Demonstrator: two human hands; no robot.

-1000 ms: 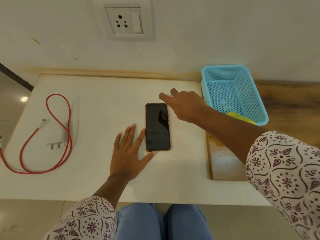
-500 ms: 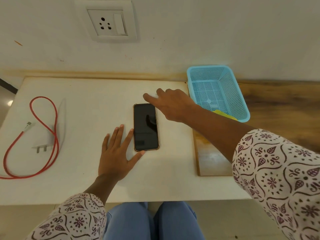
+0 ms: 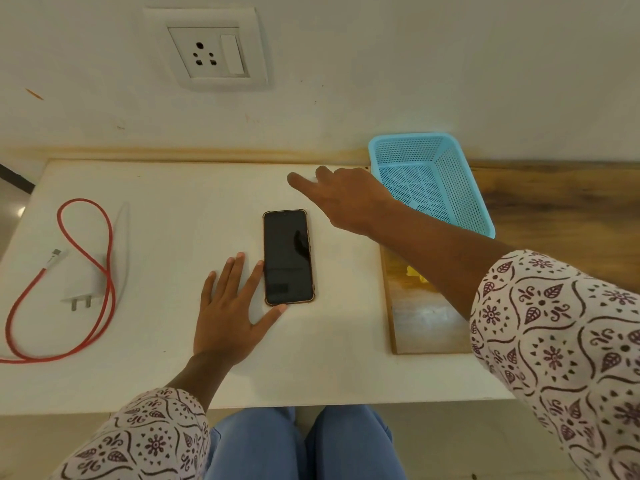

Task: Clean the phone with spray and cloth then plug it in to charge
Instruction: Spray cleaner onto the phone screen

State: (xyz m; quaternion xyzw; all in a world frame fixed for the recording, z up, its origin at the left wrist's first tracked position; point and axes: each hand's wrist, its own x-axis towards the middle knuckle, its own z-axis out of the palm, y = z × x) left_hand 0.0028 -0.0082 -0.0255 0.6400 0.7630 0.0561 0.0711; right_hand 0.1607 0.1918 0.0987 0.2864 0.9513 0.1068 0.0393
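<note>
Phone (image 3: 288, 257) lies flat on the white desk (image 3: 166, 344), screen up and dark, long axis pointing away from you, roughly mid-desk.

Your left hand (image 3: 231, 311) is flat on the desk, palm down, fingers spread, grasping nothing. Its index finger runs along the phone's left edge and the thumb tip sits at the phone's near left corner; contact looks likely but I can't confirm it.

Your right hand (image 3: 348, 199) is past the phone's far right corner, above the desk, back of the hand up. Index finger extended toward the wall, other fingers loosely curled, nothing held. It's clear of the phone and just left of the basket (image 3: 474, 188).

The basket is blue mesh, against the wall, straddling the seam between the white desk and the wooden top (image 3: 561, 209) on the right. Its near rim is hidden by your right forearm. A bit of something yellow (image 3: 417, 273) shows below the forearm on the wood; can't tell what it is.

Charger (image 3: 85, 284) is at the left of the desk, white, lying flat with pins toward you. Red cable (image 3: 83, 244) is looped around it, free connector end lying beside the charger, and it trails off the left edge of frame. Well apart from the phone.

Socket (image 3: 207, 51) is on the wall above the desk, nothing plugged in.
</note>
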